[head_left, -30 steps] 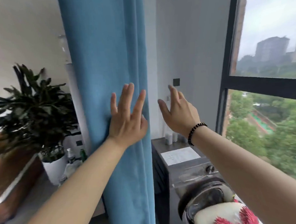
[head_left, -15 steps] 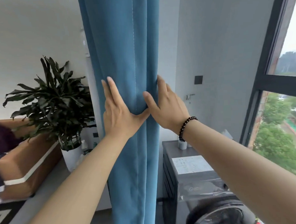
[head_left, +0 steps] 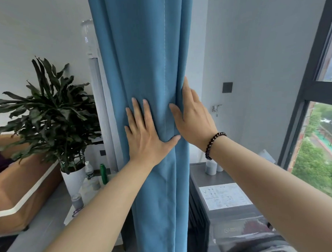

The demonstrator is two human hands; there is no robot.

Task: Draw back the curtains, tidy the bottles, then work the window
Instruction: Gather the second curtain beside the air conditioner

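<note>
A blue curtain [head_left: 140, 60] hangs bunched into a narrow column in the middle of the view. My left hand [head_left: 146, 137] lies flat on its front with fingers straight and thumb spread to the right. My right hand [head_left: 195, 119], with a dark bead bracelet at the wrist, presses the curtain's right edge; its fingers reach behind the folds. Low on the left stand a clear water bottle [head_left: 89, 170] and a green bottle [head_left: 103, 173]. The dark-framed window [head_left: 309, 90] fills the right side.
A potted plant [head_left: 50, 114] in a white pot stands left of the curtain, beside a brown sofa [head_left: 22, 191]. A grey washing machine [head_left: 230, 214] with a paper sheet on top and white containers [head_left: 211, 166] sits right of the curtain. A tap [head_left: 216, 108] is on the wall.
My view has turned left. The right hand came onto the curtain's right edge and both hands now press the gathered fabric; the left hand has shifted toward the middle of the bundle.
</note>
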